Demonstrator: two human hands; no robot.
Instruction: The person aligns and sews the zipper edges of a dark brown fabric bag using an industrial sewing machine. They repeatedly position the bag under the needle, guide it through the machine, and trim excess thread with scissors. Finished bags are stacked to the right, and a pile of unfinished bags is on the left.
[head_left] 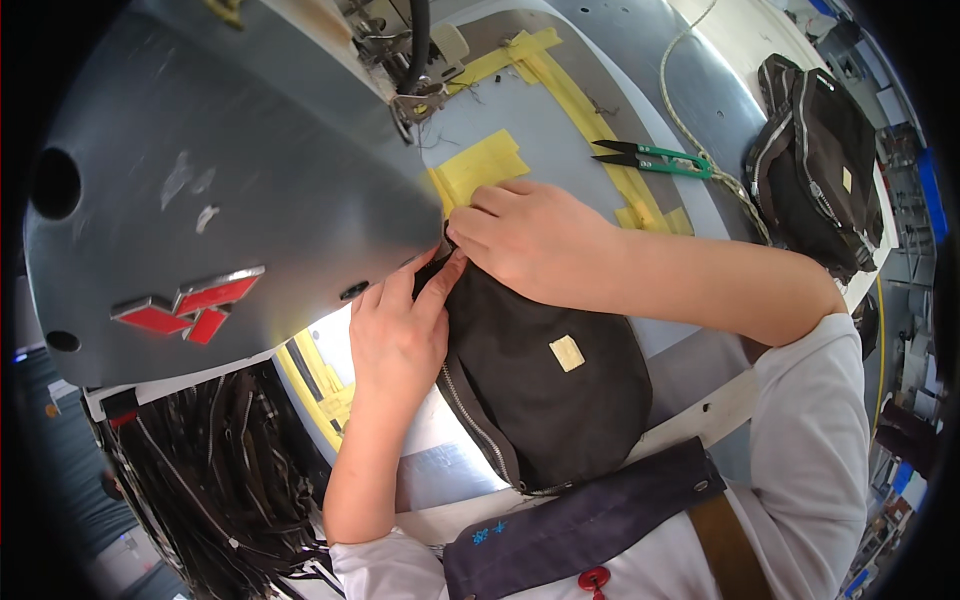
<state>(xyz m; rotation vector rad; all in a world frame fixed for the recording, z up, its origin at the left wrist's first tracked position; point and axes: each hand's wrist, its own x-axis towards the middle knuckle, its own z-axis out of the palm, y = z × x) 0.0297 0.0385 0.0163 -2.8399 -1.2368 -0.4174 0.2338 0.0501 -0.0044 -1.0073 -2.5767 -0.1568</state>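
A dark brown fabric bag piece (560, 420) with a metal zipper (470, 415) along its left side and a small cream patch lies before me, its lower end reaching the table's near edge. At its upper left corner, my right hand (535, 240) pinches the dark fabric with curled fingers. Just below and left of it, my left hand (395, 325) presses thumb and fingers together on the same corner, partly hidden behind the sewing machine head (240, 200). The fingertips of both hands nearly meet there.
The presser foot area (415, 105) of the machine is beyond my hands. Green-handled thread snips (655, 160) lie on the taped table at right, beside a cord (740, 190). Finished-looking dark bags (820, 150) are stacked far right. Many zipper strips (215, 460) hang at lower left.
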